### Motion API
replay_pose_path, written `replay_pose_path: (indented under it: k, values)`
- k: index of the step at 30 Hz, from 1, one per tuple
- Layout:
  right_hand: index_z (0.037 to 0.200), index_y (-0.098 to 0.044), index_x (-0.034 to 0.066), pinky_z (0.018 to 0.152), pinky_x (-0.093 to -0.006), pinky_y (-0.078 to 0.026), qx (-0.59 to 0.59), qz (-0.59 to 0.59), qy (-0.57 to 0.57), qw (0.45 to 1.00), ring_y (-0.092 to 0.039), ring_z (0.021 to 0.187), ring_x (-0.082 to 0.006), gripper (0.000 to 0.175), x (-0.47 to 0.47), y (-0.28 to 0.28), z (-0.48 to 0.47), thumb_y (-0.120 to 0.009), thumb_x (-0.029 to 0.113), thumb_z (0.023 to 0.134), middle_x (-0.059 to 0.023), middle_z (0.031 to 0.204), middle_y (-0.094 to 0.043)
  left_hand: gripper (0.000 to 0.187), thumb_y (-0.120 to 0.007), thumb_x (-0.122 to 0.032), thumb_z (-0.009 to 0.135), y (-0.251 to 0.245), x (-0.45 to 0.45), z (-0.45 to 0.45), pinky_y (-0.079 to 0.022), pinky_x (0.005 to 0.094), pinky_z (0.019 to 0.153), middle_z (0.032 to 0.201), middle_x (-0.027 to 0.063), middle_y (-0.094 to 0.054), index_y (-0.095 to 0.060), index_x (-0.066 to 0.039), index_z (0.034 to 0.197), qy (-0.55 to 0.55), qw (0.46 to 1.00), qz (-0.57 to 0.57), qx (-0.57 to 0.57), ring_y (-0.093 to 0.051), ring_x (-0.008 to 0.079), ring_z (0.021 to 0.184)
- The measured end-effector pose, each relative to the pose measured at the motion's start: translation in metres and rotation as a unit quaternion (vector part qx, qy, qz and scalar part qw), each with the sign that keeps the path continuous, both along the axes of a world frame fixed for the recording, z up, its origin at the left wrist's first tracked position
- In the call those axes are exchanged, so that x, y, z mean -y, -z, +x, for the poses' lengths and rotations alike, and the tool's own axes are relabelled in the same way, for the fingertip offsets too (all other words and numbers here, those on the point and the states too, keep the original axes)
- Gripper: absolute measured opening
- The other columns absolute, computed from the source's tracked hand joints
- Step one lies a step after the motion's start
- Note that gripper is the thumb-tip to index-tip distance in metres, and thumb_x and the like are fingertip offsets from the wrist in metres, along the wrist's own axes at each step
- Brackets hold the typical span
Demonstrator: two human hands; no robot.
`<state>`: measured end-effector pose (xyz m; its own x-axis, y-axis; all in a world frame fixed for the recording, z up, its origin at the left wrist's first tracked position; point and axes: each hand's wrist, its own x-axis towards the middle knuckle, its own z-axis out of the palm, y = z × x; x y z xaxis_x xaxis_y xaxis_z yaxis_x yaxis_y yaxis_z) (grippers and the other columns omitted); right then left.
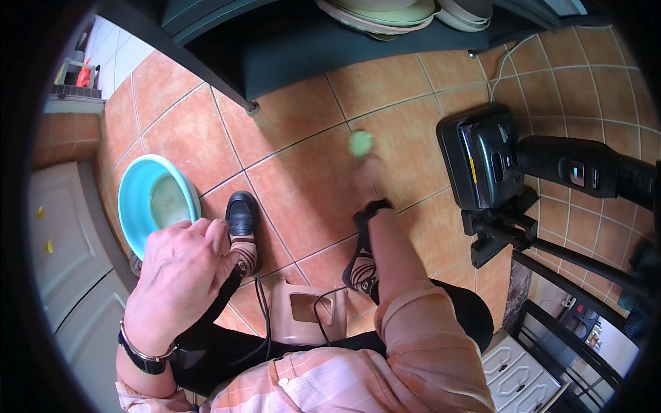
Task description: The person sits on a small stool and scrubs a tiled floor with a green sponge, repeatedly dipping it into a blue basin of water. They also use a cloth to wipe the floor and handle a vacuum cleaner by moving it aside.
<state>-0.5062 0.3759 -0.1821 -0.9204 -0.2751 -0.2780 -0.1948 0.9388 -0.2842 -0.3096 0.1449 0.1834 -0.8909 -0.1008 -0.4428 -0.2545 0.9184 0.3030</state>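
Observation:
My right hand (369, 178) is blurred and stretches forward over the terracotta tile floor (304, 191). At its fingertips is a small rounded pale-green thing (361, 143), perhaps a sponge or a cloth, too blurred to name. I cannot tell whether it touches the tiles. My left hand (181, 268) hangs above my left leg with its fingers curled, and nothing shows in it; its palm is hidden. Just beyond it, a turquoise plastic basin (193, 199) holds a little cloudy liquid.
Ahead stands a dark cabinet (289, 57) with an open lower shelf and stacked plates (384, 18). A black upright floor cleaner (480, 160) stands at right. Below me is a beige plastic stool (276, 310). Light cabinet doors (77, 222) line the left.

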Motion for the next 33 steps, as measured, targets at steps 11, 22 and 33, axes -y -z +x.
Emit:
replay_pose_path:
  k: [11,22,33]
  values:
    - [0.115,-0.061,0.0075,0.078,-0.0484,-0.056,-0.022,0.081,0.196,0.977,-0.070,0.097,-0.0381,0.050,-0.029,0.007,-0.134,-0.065,0.050,0.089,-0.0203,0.104,-0.072,0.026,-0.070,-0.021,0.084,0.001,-0.006,-0.008,-0.047,0.0429,0.069,0.082,0.0120,-0.060,-0.059,-0.002,0.099,0.008,0.998,-0.018,0.066,-0.060,0.0322,0.080]
    - [0.127,-0.056,0.0063,0.072,-0.0496,-0.057,0.014,-0.001,0.039,0.999,-0.071,0.085,-0.0396,0.053,-0.009,0.019,-0.037,-0.065,0.042,0.089,-0.0207,0.091,-0.072,0.021,-0.069,-0.018,0.086,0.000,-0.010,-0.012,-0.048,0.0436,0.068,0.081,0.0135,-0.060,-0.059,-0.002,0.094,0.014,0.999,-0.018,0.048,-0.061,0.0335,0.079]
    - [0.130,-0.051,0.0071,0.076,-0.0499,-0.056,-0.036,0.011,0.167,0.985,-0.071,0.090,-0.0394,0.064,-0.048,0.023,-0.086,-0.060,0.056,0.089,-0.0205,0.097,-0.073,0.027,-0.069,-0.019,0.085,-0.002,-0.010,-0.005,-0.047,0.0439,0.071,0.085,0.0143,-0.061,-0.060,-0.001,0.103,-0.028,0.998,0.056,-0.011,-0.060,0.0350,0.082]
